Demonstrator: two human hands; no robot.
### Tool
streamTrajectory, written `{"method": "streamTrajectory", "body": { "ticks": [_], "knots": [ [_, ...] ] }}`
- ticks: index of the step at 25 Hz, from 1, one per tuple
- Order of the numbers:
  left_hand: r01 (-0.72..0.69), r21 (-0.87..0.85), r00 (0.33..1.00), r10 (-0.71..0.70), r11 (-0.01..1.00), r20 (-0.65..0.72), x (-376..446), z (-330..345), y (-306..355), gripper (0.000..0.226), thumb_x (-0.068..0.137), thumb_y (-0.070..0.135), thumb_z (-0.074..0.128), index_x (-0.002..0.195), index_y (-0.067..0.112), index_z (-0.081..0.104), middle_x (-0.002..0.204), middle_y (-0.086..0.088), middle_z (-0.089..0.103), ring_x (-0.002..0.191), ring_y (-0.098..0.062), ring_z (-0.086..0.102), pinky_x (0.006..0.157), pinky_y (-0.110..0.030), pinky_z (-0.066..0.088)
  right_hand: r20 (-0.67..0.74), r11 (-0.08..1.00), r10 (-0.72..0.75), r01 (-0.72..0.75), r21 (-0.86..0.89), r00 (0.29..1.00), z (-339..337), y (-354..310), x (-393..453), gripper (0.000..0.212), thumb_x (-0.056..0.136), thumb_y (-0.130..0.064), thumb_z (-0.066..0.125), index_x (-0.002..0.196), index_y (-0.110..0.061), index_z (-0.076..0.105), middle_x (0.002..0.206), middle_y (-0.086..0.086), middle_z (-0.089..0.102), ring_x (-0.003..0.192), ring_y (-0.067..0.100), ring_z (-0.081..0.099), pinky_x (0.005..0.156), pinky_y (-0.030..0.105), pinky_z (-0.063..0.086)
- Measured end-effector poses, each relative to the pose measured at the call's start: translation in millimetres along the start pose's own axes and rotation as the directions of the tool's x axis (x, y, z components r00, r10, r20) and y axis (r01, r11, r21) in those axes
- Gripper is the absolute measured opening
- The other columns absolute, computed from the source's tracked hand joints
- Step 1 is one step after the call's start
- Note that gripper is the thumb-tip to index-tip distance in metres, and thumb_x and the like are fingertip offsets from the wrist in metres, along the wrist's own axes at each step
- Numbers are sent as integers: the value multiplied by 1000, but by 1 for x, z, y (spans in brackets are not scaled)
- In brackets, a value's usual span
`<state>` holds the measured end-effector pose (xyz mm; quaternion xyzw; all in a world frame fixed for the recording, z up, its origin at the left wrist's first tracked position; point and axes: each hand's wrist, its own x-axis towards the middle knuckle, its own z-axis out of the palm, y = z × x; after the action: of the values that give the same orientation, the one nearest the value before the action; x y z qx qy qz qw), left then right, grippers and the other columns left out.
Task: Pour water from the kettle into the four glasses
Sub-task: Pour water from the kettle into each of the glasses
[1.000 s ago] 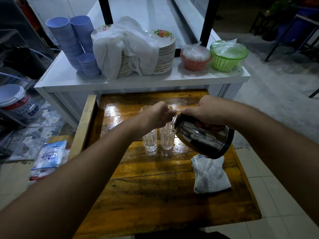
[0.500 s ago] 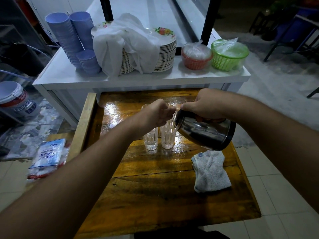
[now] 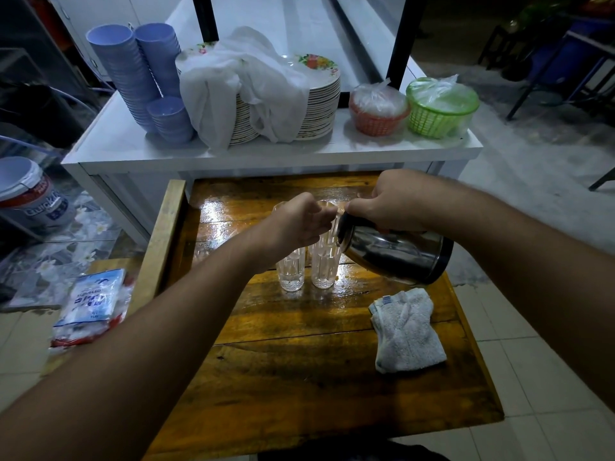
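Several clear tall glasses stand close together on the wet wooden table point(image 3: 299, 377). The front left glass point(image 3: 292, 272) and the front right glass point(image 3: 324, 269) show clearly. Two more behind them point(image 3: 279, 207) are mostly hidden by my hands. My left hand point(image 3: 299, 222) is curled over the glass tops, its fingertips pinched at the rim of the front right glass. My right hand point(image 3: 392, 201) grips the top of the steel kettle point(image 3: 399, 256). The kettle is tilted with its mouth against the front right glass.
A folded white towel point(image 3: 407, 331) lies on the table's right side. Behind the table a white counter point(image 3: 133, 151) carries stacked blue bowls point(image 3: 133, 71), cloth-covered plates point(image 3: 319, 94) and two baskets point(image 3: 439, 108). A plastic packet point(image 3: 90, 304) and a bucket point(image 3: 30, 194) sit at the left.
The kettle has risen slightly and tipped further towards the glasses. My left hand has stayed at the glass tops.
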<state>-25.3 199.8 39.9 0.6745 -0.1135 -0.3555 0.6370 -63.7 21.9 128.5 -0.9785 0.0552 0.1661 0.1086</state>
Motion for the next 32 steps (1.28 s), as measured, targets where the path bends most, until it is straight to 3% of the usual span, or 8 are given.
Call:
{"method": "streamTrajectory", "body": {
  "ticks": [12, 16, 22, 27, 32],
  "knots": [
    [-5, 5, 1000, 5, 1000, 19, 1, 1, 2, 73, 82, 41, 32, 145, 7, 48, 146, -6, 55, 132, -16, 53, 108, -31, 39, -89, 994, -79, 72, -80, 993, 1, 7, 1, 59, 93, -62, 52, 80, -9, 74, 60, 5, 57, 55, 18, 52, 49, 26, 33],
    [1, 20, 1000, -1, 1000, 26, 4, 3, 3, 71, 83, 41, 32, 142, 7, 50, 144, -5, 57, 130, -14, 54, 108, -31, 40, -93, 994, -103, 99, -49, 990, 3, 19, 3, 62, 91, -64, 52, 74, -9, 73, 59, 5, 58, 54, 20, 52, 51, 27, 37],
    [-30, 187, 997, 17, 982, 72, 22, 14, 9, 68, 87, 41, 31, 142, 5, 47, 150, -3, 51, 136, -14, 48, 107, -29, 39, -126, 927, -24, 69, 369, 992, 34, 66, -7, 58, 92, -58, 55, 62, -12, 71, 53, 5, 65, 50, 24, 61, 57, 34, 51],
    [-20, 256, 1000, 14, 966, 27, 28, 28, 10, 76, 80, 48, 42, 134, -5, 48, 139, -6, 62, 127, -16, 58, 108, -39, 44, -198, 764, 94, 56, 642, 976, 82, 92, -17, 60, 93, -54, 58, 53, -10, 67, 44, 1, 56, 39, 16, 50, 49, 28, 43],
    [1, 452, 1000, -12, 892, 21, 32, 39, 14, 96, 64, 72, 45, 131, 3, 53, 139, -13, 59, 128, -26, 55, 109, -50, 42, -124, 513, 162, 24, 858, 979, 113, 97, -32, 56, 97, -46, 57, 57, -7, 64, 37, -1, 50, 32, 12, 46, 37, 21, 39]
  ]
}}
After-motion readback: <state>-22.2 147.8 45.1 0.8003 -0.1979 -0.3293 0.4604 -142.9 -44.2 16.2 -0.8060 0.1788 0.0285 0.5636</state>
